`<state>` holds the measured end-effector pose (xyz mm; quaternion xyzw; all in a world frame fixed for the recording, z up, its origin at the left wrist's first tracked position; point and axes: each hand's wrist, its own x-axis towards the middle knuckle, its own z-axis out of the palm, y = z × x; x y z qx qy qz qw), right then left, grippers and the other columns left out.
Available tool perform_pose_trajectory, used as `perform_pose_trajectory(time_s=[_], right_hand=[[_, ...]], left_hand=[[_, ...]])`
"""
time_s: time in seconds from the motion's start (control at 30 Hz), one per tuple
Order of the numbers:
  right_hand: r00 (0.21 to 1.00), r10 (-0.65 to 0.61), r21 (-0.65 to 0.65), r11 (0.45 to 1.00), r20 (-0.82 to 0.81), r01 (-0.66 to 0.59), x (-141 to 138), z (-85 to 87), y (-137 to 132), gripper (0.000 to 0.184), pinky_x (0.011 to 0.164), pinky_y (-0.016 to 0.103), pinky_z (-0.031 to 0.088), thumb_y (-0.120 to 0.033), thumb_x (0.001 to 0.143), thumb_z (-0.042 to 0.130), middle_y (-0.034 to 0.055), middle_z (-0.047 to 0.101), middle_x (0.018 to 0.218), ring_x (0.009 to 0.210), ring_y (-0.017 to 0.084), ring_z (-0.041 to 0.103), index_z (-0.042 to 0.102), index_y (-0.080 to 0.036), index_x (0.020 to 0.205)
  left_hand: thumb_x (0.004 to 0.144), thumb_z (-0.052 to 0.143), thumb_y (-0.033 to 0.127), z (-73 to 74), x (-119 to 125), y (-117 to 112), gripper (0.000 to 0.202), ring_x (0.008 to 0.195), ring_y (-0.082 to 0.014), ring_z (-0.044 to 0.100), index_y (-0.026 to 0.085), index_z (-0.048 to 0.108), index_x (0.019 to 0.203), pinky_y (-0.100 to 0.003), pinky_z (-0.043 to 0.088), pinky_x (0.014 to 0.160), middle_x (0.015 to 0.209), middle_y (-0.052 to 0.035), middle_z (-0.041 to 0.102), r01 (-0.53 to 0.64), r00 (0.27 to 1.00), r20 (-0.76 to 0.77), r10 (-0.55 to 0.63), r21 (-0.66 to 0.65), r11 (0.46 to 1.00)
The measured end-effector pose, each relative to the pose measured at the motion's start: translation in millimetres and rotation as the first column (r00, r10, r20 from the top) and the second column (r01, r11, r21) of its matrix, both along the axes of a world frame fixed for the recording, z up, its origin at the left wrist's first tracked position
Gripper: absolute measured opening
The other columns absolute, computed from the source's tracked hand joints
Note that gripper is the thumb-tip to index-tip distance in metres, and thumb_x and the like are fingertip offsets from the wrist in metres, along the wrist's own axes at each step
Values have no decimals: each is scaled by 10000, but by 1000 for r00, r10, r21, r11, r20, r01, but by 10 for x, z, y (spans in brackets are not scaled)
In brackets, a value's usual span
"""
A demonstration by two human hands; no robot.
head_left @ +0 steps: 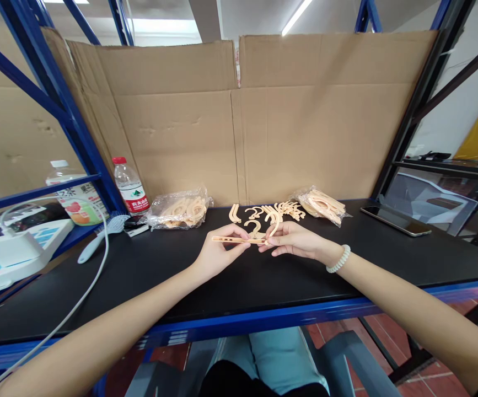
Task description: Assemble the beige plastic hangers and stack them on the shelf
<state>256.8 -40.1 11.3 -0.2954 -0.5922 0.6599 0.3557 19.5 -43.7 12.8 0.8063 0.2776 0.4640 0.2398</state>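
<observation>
Pinched in my left hand [216, 253] is a thin, slotted wooden strip [231, 240], held level above the black table. My right hand [299, 241], with a beaded bracelet on its wrist, grips a curved wooden piece [277, 223] that rises from the strip's right end. Whether the two parts are joined, I cannot tell. Just behind my hands lie a hook-shaped wooden piece [253, 226], two or more thin curved strips [234, 213] and a heap of small wooden parts [290, 210].
Plastic bags of wooden parts lie at the back left [181, 210] and back right [323, 205]. A phone [396, 220] rests at the right. Leftward are a water bottle [131, 187], a hairbrush [103, 237] and a white cable [92, 284]. Cardboard [172, 132] walls off the back.
</observation>
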Motion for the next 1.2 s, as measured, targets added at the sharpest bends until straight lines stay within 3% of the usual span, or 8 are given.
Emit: perform_pose_trajectory(time_s=[0.3, 0.7, 0.97, 1.2], right_hand=[[1000, -28, -7, 1000, 10, 28, -22, 15, -25, 329, 781, 264, 577, -286, 666, 852, 89, 714, 923, 926, 217, 699, 636, -113, 845], [999, -38, 43, 998, -2, 38, -52, -7, -16, 343, 833, 311, 564, -296, 658, 854, 85, 716, 883, 876, 206, 706, 644, -102, 847], [992, -125, 99, 987, 11, 123, -92, -52, -33, 347, 820, 340, 573, -320, 648, 858, 89, 719, 872, 833, 209, 712, 621, -116, 798], [995, -93, 96, 991, 29, 90, -99, -74, -32, 351, 855, 365, 565, -339, 663, 847, 90, 719, 892, 882, 220, 708, 604, -130, 807]], left_hand=[[793, 688, 229, 29, 3, -13, 69, 744, -160, 639, 167, 660, 802, -273, 497, 698, 804, -35, 687, 12, 1000, -20, -11, 45, 999], [781, 701, 237, 7, -3, -6, 84, 743, -166, 648, 166, 658, 763, -278, 499, 687, 809, -49, 701, 3, 1000, -9, -3, 3, 1000], [761, 726, 242, -15, -1, -2, 113, 698, -152, 635, 162, 647, 745, -270, 502, 657, 776, -36, 694, 20, 999, 26, -18, -57, 998], [746, 735, 255, -35, 1, 17, 148, 645, -142, 604, 159, 629, 713, -258, 470, 607, 720, -23, 671, 17, 999, 38, -14, -80, 997]])
